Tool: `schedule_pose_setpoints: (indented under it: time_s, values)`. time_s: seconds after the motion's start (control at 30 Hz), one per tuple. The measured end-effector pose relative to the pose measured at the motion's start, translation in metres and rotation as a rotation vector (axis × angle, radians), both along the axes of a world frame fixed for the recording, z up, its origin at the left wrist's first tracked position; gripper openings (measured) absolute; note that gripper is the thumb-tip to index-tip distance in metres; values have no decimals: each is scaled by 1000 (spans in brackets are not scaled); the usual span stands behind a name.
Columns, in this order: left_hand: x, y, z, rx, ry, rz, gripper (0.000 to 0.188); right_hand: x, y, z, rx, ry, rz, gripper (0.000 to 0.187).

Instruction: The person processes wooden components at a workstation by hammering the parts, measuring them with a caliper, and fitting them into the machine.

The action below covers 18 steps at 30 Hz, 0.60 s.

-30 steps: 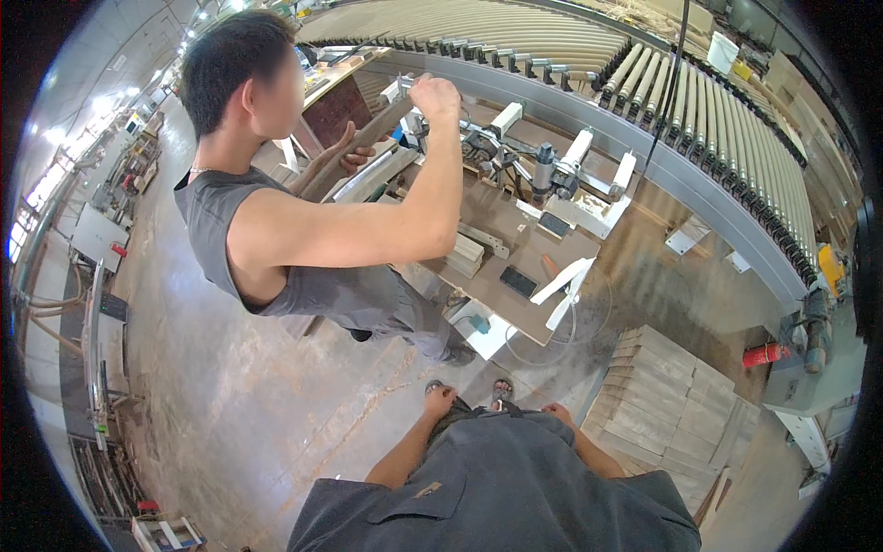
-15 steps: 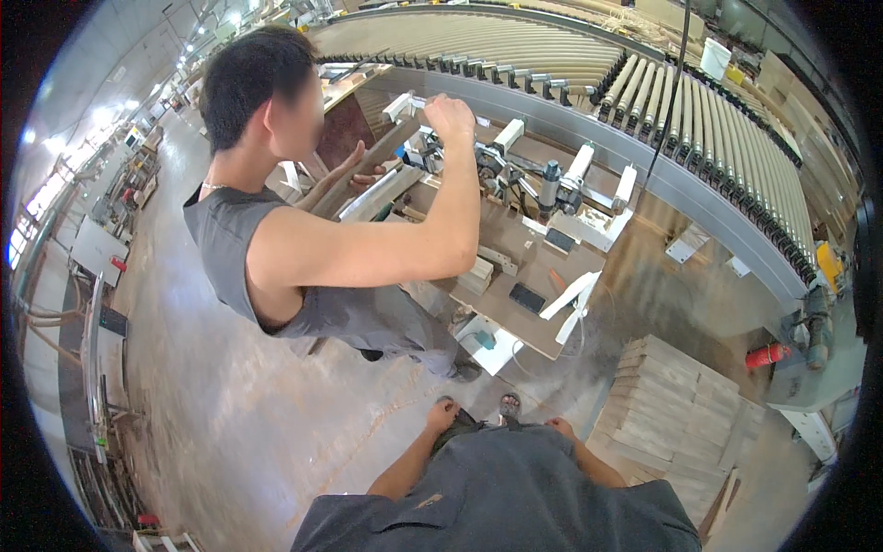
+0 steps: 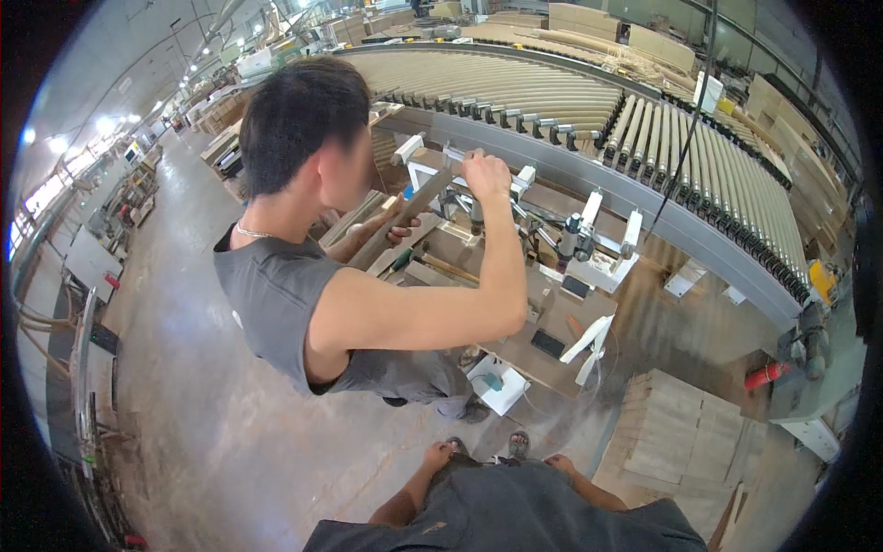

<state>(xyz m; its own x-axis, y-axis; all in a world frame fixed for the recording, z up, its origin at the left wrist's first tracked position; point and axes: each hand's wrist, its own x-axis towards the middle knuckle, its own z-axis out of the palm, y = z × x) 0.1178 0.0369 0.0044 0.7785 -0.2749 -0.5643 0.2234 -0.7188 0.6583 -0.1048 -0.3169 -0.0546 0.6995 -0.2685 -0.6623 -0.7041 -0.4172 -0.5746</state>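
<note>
My left hand rests low beside my left thigh, its fingers curled in, and no object shows in it. My right hand hangs by my right hip, fingers also curled with nothing visible in them. Ahead and to the left, a co-worker in a grey sleeveless top leans over a brown workbench. That person's left hand supports a long wooden strip, tilted up, and their raised right hand is at its upper end. Clamping machinery with white arms stands behind the strip.
A dark phone and white brackets lie on the bench. Stacked wooden boards stand on the floor at my right, with a red fire extinguisher beyond. A roller conveyor curves across the back.
The view has shifted, so the bench and co-worker sit lower and further right. The co-worker's wooden strip is now tilted up more steeply. My hands stay beside my legs.
</note>
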Motion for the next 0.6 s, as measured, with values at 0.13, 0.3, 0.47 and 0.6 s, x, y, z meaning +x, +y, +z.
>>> schedule_pose_setpoints:
  time_s: [0.13,0.3,0.47,0.6]
  values:
    - [10,22,-6,72,-38,-171,39,19,5,11,80,84,-77,37]
    - [-2,49,-15,48,33,46,33,53,24,32,112,73,52,43]
    - [2,72,-30,-1,50,88,32,75,49,40,273,113,275,59]
    - [4,102,-54,65,-51,-137,36,100,78,101,329,342,349,78]
